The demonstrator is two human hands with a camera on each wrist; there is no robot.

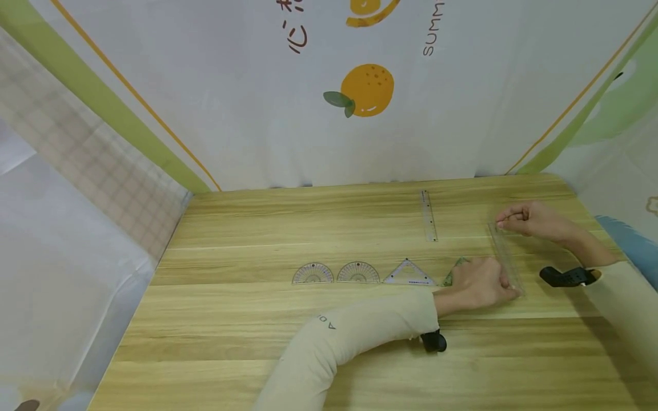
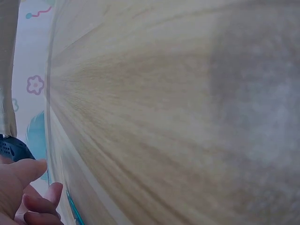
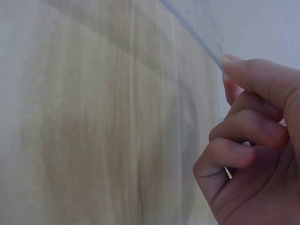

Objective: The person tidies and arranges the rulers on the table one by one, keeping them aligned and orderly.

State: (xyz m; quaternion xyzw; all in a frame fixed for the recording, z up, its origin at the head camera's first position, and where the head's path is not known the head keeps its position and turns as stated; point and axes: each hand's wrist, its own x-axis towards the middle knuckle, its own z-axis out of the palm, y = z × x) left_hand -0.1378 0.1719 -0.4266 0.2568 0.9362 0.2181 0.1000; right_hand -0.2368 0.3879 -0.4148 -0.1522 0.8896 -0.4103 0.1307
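A clear straight ruler [image 1: 505, 257] is held slightly tilted between both hands at the right. My right hand [image 1: 532, 220] pinches its far end between thumb and index finger, the other fingers curled, as the right wrist view shows with the ruler's edge [image 3: 197, 40]. My left hand [image 1: 480, 282] has its fingertips at the near end and seems to grip it there; in the left wrist view the contact is unclear. Partly under the left hand lies a green set square [image 1: 456, 271]. Left of it is a clear triangular set square [image 1: 409, 274].
Two clear protractors [image 1: 313, 274] lie in line with the set squares on the wooden table [image 1: 231, 325]. Farther back lies another clear ruler [image 1: 429, 217]. A printed cloth [image 1: 247, 114] hangs behind the table.
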